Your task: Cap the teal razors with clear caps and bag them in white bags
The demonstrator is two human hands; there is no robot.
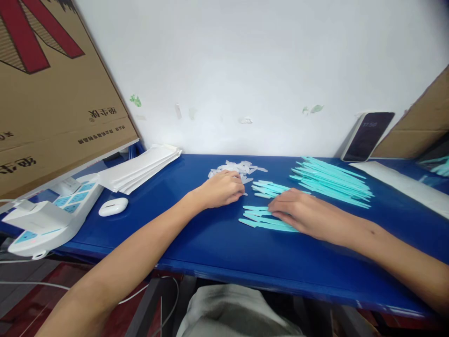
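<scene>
My left hand (224,188), fingers curled and closed, rests at the near edge of a small heap of translucent white blade caps (238,167). Its fingertips are hidden, so what it holds does not show. To the right, my right hand (293,208) has its fingers pressed together on a turquoise eyebrow razor (257,208) at the top of a small fanned row. More razors (268,225) of that row stick out leftward from under the hand. Just beyond lies another small group of razors (268,188). A larger pile of turquoise razors (331,182) lies farther right.
On the blue table (210,248), white envelopes (140,164) are stacked at the left, near a white earbud case (113,207) and a power strip (75,201) with plugged-in chargers. A phone (368,135) leans against the wall, beside a white sheet (407,185). Cardboard (59,93) rises at the left.
</scene>
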